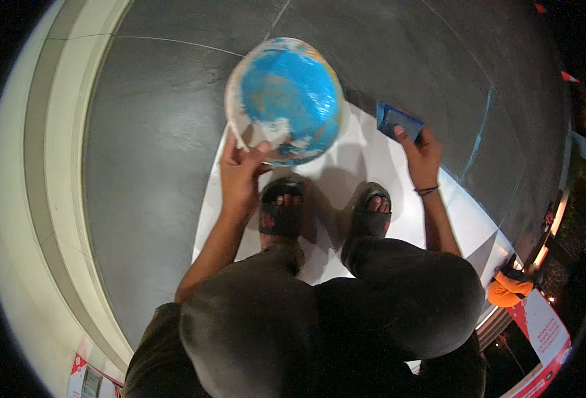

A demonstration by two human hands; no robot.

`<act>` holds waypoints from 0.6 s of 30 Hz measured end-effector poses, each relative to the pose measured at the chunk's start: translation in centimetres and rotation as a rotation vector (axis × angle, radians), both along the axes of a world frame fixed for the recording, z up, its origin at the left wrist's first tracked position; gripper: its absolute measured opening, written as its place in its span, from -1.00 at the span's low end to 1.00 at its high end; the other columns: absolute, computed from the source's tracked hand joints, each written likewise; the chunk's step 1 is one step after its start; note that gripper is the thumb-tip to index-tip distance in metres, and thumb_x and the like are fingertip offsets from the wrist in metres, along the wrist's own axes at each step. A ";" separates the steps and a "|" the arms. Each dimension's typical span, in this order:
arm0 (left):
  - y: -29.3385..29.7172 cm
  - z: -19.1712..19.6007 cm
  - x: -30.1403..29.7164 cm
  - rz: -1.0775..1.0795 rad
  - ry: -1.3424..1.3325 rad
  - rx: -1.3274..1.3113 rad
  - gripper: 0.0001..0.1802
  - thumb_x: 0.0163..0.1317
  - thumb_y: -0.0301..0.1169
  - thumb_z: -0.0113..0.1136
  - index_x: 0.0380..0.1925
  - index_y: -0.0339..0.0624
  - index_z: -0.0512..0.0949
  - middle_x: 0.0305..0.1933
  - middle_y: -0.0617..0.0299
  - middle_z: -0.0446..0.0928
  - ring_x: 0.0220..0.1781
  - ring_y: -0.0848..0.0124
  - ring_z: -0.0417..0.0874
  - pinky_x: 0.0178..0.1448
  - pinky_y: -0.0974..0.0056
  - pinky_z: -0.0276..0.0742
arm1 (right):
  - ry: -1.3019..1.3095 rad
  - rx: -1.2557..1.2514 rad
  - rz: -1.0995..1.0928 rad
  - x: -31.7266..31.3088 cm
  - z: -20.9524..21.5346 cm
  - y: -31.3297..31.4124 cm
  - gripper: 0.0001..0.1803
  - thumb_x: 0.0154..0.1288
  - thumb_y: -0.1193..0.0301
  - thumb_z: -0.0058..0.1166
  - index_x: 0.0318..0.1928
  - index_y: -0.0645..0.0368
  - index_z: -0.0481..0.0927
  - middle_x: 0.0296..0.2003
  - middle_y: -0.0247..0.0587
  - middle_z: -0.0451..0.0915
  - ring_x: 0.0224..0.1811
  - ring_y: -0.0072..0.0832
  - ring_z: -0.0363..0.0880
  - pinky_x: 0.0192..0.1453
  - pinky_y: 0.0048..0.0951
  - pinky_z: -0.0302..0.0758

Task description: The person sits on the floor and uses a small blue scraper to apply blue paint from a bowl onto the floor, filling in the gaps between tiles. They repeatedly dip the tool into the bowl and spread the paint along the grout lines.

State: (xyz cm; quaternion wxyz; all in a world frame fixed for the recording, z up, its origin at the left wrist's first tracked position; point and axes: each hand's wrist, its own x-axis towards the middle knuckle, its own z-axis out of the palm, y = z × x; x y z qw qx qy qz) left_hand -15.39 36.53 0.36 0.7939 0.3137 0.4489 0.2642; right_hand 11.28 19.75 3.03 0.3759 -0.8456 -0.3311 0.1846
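My left hand (241, 171) grips the near-left rim of a round bowl (291, 86), thumb inside and fingers beneath. Bright blue paint coats much of the bowl's inside, with whitish and brownish smears around it. Off to the right, my right hand (423, 156) pinches a small flat rectangular spreader (399, 122), dark with blue edges; its exact kind is unclear. The spreader is apart from the bowl and above the floor. A dark band circles my right wrist.
My sandalled feet (281, 212) stand on a white floor patch (319, 255) bordered by grey floor (147, 166). A blue streak (478, 136) marks the floor at right. A pale wall (61, 166) curves along the left. Far right are a person in orange (509, 289) and a red-and-white sign (541, 325).
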 end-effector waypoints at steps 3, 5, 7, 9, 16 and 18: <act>-0.2 0.5 0.4 -0.040 -0.067 0.020 -0.22 0.15 -0.42 0.35 0.36 -0.25 0.22 0.02 0.05 0.60 -0.07 0.34 0.69 -0.12 0.33 0.66 | -0.070 -0.079 0.173 -0.2 3.2 4.5 -0.65 0.23 0.30 0.28 -0.05 0.25 0.67 -0.43 -0.13 0.68 -0.42 -0.63 0.58 -0.34 -0.48 0.51; -0.5 1.7 0.7 -0.076 -0.094 0.039 -0.20 0.13 -0.45 0.37 0.36 -0.27 0.21 0.05 0.02 0.59 -0.01 0.35 0.67 -0.02 0.31 0.64 | -0.056 0.031 0.254 -2.2 4.4 7.6 -0.67 0.21 0.30 0.27 -0.09 0.24 0.68 -0.46 -0.15 0.68 -0.44 -0.60 0.60 -0.36 -0.46 0.52; -0.6 2.6 1.1 -0.075 -0.144 0.055 -0.17 0.11 -0.45 0.40 0.37 -0.27 0.21 0.04 0.05 0.59 0.00 0.37 0.66 0.06 0.31 0.60 | -0.125 -0.076 0.231 -2.7 4.0 9.2 -0.69 0.20 0.28 0.28 -0.14 0.24 0.69 -0.50 -0.15 0.67 -0.48 -0.58 0.60 -0.39 -0.45 0.51; -1.1 2.7 1.5 -0.075 -0.150 0.108 -0.15 0.10 -0.44 0.41 0.38 -0.27 0.20 0.05 0.06 0.59 0.02 0.39 0.64 0.07 0.32 0.58 | -0.110 -0.080 0.197 -2.9 3.2 10.1 -0.70 0.18 0.26 0.28 -0.19 0.24 0.69 -0.54 -0.15 0.66 -0.51 -0.56 0.60 -0.42 -0.44 0.50; -2.2 3.5 1.1 -0.010 -0.086 0.162 -0.09 0.05 -0.46 0.45 0.39 -0.31 0.19 0.10 0.09 0.54 0.06 0.40 0.59 0.16 0.30 0.51 | -0.032 0.056 0.220 -4.2 2.7 13.2 -0.70 0.15 0.24 0.31 -0.22 0.20 0.69 -0.59 -0.16 0.62 -0.58 -0.54 0.57 -0.46 -0.40 0.47; -2.3 3.8 1.1 -0.003 -0.069 0.168 -0.09 0.04 -0.48 0.45 0.39 -0.31 0.19 0.11 0.09 0.54 0.06 0.40 0.59 0.16 0.29 0.51 | -0.070 0.046 0.265 -4.8 2.6 14.1 -0.70 0.16 0.24 0.31 -0.21 0.18 0.69 -0.59 -0.17 0.62 -0.58 -0.55 0.56 -0.47 -0.39 0.46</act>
